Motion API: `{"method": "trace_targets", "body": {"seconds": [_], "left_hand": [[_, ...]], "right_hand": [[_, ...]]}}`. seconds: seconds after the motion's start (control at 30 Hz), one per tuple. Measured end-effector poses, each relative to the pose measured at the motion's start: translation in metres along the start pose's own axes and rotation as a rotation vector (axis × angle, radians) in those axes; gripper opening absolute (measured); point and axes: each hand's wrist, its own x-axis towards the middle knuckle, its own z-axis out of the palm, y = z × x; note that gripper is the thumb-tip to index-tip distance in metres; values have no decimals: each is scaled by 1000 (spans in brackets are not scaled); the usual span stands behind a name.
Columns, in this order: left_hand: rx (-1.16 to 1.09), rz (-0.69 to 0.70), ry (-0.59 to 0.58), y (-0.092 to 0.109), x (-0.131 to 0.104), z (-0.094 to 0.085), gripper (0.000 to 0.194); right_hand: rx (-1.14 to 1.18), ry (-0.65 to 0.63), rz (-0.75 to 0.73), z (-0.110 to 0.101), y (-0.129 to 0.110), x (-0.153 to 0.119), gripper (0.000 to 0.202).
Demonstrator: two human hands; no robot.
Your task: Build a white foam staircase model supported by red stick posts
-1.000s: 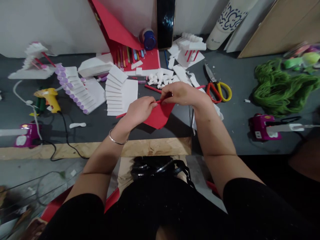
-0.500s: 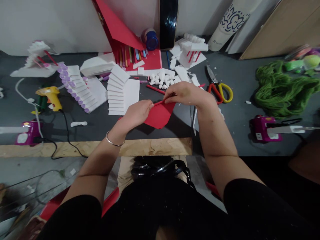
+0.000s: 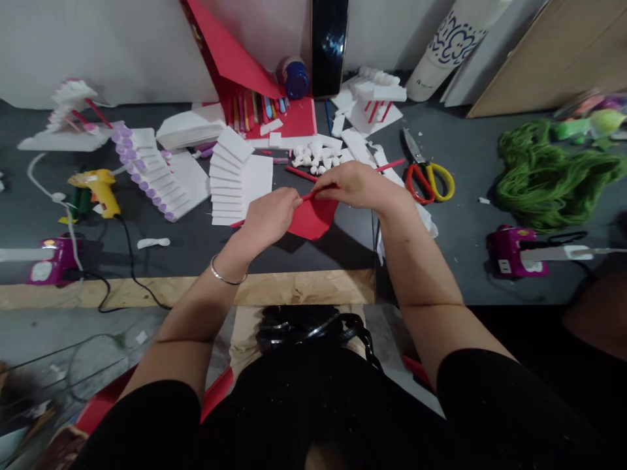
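A sheet of red paper point(image 3: 312, 220) lies on the dark table in front of me, its top edge rolled into a thin tube. My left hand point(image 3: 268, 217) pinches the left part of that roll. My right hand point(image 3: 353, 185) pinches the right part, fingers curled over it. Loose red paper sticks point(image 3: 300, 173) lie just behind the hands. A white foam staircase model point(image 3: 234, 177) stands to the left of my left hand.
Red and yellow scissors point(image 3: 425, 173) lie right of my right hand. A yellow glue gun point(image 3: 97, 190), a foam stair with purple dots point(image 3: 149, 178), purple devices point(image 3: 513, 250), green yarn point(image 3: 548, 173) and foam scraps point(image 3: 318, 154) crowd the table. A wooden edge point(image 3: 298, 287) runs along the front.
Both hands have kept rolling the red paper's top edge; the flat part below the roll has grown smaller. The hands shifted slightly to the left.
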Motion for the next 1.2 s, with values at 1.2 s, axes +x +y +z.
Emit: {"method": "trace_targets", "body": {"seconds": [1.2], "left_hand": [[-21,55,-55,4,9,4,32]], "right_hand": [[-25,26,-38,-5,11,-1,26]]}}
